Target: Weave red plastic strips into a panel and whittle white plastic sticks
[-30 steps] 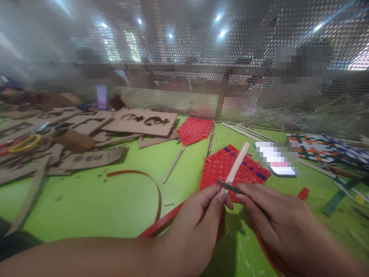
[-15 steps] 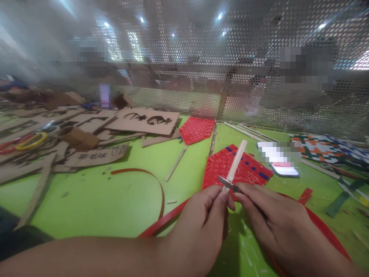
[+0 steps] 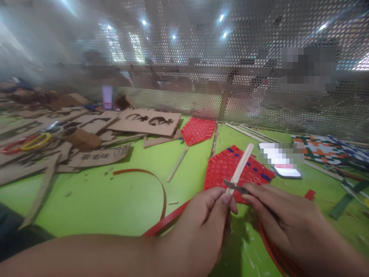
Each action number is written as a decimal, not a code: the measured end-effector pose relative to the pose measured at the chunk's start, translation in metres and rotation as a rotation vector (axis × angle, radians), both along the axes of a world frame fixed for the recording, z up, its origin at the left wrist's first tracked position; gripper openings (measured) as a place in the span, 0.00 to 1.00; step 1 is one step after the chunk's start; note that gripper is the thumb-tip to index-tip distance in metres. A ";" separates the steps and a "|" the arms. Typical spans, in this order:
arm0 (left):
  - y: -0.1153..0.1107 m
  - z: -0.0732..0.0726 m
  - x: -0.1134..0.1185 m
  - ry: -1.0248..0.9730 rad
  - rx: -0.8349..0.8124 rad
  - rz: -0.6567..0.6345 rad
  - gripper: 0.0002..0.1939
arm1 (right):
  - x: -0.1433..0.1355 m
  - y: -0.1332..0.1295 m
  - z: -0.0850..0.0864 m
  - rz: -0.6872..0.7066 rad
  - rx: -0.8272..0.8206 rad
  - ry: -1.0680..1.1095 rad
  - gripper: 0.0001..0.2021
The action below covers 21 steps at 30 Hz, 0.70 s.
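Observation:
My left hand (image 3: 209,221) pinches the lower end of a pale wooden strip (image 3: 242,163), which points up and away from me. In my right hand (image 3: 276,215) is a small knife (image 3: 234,186); its blade lies across the strip just above my left fingertips. Its handle is mostly hidden by my fingers. Behind the strip lies a red woven piece (image 3: 219,171) with blue marks along one edge and thin shavings on it. A red strap (image 3: 170,219) runs behind my left wrist.
Farther back lies a smaller red woven fan (image 3: 198,130) with a wooden handle. Cut cardboard (image 3: 144,120), a cardboard tube (image 3: 82,137) and scissors (image 3: 36,142) fill the left. A phone (image 3: 286,172) and a multicoloured woven piece (image 3: 319,150) lie right. A perforated screen (image 3: 184,80) borders the table.
Both hands, the strip and the knife have shifted slightly right in the view. The strip leans a little more to the right, with the blade still across it.

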<state>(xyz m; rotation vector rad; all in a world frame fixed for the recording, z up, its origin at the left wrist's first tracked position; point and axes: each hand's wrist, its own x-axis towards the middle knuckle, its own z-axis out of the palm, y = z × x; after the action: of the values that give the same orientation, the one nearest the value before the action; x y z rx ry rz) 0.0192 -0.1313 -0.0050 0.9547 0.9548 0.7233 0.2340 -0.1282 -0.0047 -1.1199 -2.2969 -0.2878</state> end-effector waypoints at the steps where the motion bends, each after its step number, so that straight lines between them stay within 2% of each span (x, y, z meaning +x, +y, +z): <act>1: 0.000 0.001 -0.001 0.013 0.022 -0.002 0.19 | -0.001 -0.001 0.001 0.004 -0.013 0.014 0.14; 8: -0.001 0.005 0.000 0.027 0.049 -0.043 0.20 | -0.013 -0.005 0.009 0.006 -0.140 0.121 0.13; 12: -0.003 0.003 0.003 -0.055 -0.032 0.009 0.21 | -0.008 -0.002 0.007 0.014 -0.100 0.059 0.14; 17: 0.000 0.006 0.004 -0.041 -0.069 -0.040 0.20 | 0.000 0.000 0.001 0.002 -0.022 -0.018 0.15; 21: 0.004 0.007 0.001 -0.050 -0.076 -0.054 0.19 | 0.001 0.003 0.000 0.016 -0.051 -0.011 0.14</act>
<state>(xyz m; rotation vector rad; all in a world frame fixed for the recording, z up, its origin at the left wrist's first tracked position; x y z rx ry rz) 0.0205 -0.1274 0.0016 0.8892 0.9035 0.6582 0.2349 -0.1250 -0.0047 -1.1272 -2.3335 -0.2302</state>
